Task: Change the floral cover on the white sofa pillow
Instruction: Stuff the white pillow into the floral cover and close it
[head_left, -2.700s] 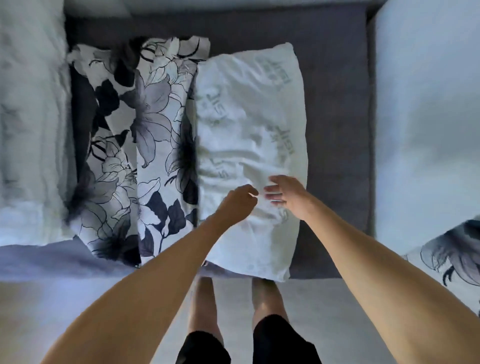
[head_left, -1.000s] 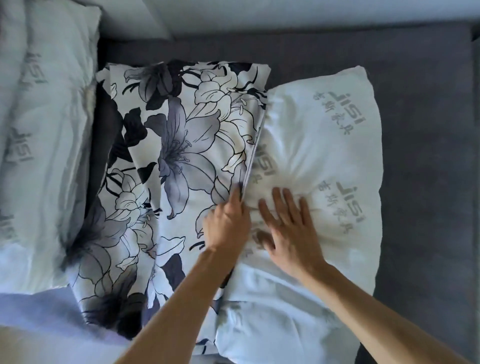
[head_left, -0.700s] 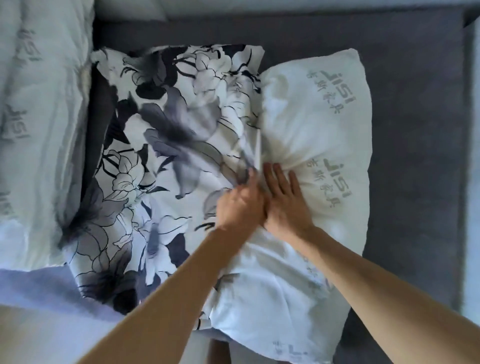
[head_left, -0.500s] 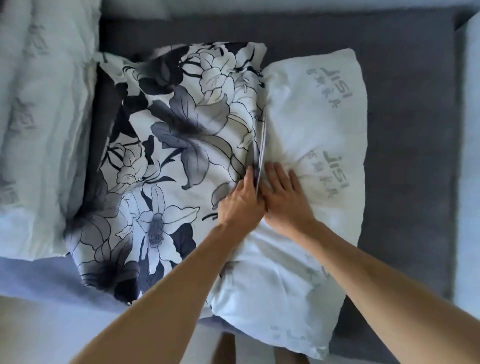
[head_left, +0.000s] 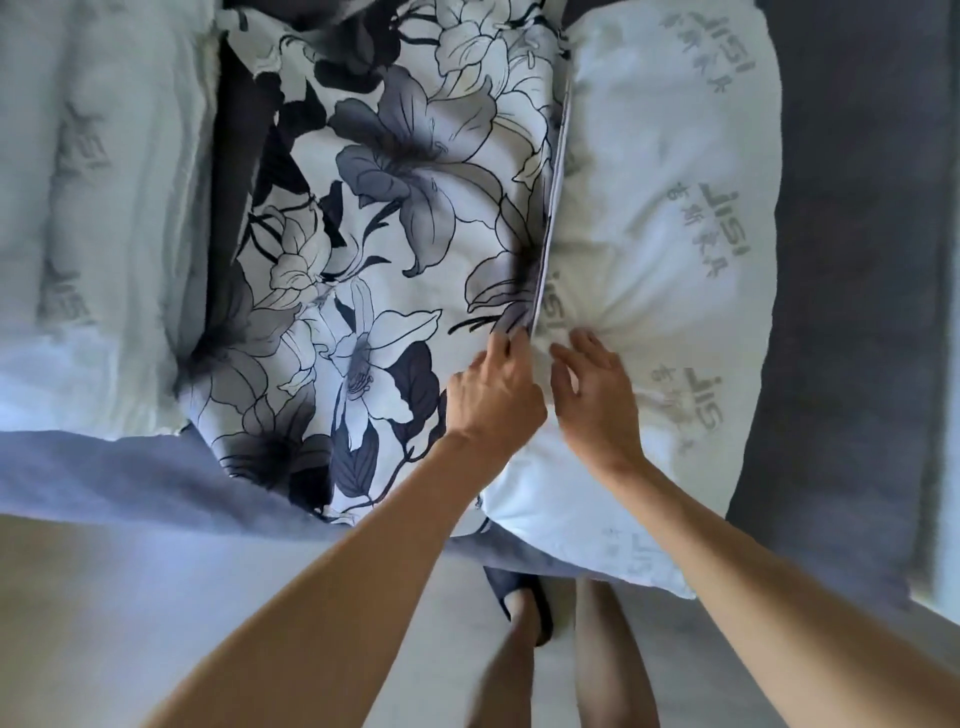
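Note:
A white pillow (head_left: 665, 249) with grey printed lettering lies on the dark sofa seat, its left half inside a floral cover (head_left: 395, 218) with grey and black lilies. The cover's open edge runs up the middle of the pillow. My left hand (head_left: 493, 395) pinches that edge near its lower part. My right hand (head_left: 597, 395) sits just to the right, fingers spread and loosely bent over the white pillow, which is dented under the fingertips.
A second white pillow (head_left: 98, 208) lies at the left on the sofa. The dark grey sofa seat (head_left: 852, 260) shows to the right. The pale floor (head_left: 156, 597) and my legs (head_left: 561, 649) are below the sofa's front edge.
The floral cover's edge has moved rightward over the pillow. My right hand has come off a flat press beside my left hand and now has its fingers spread and bent.

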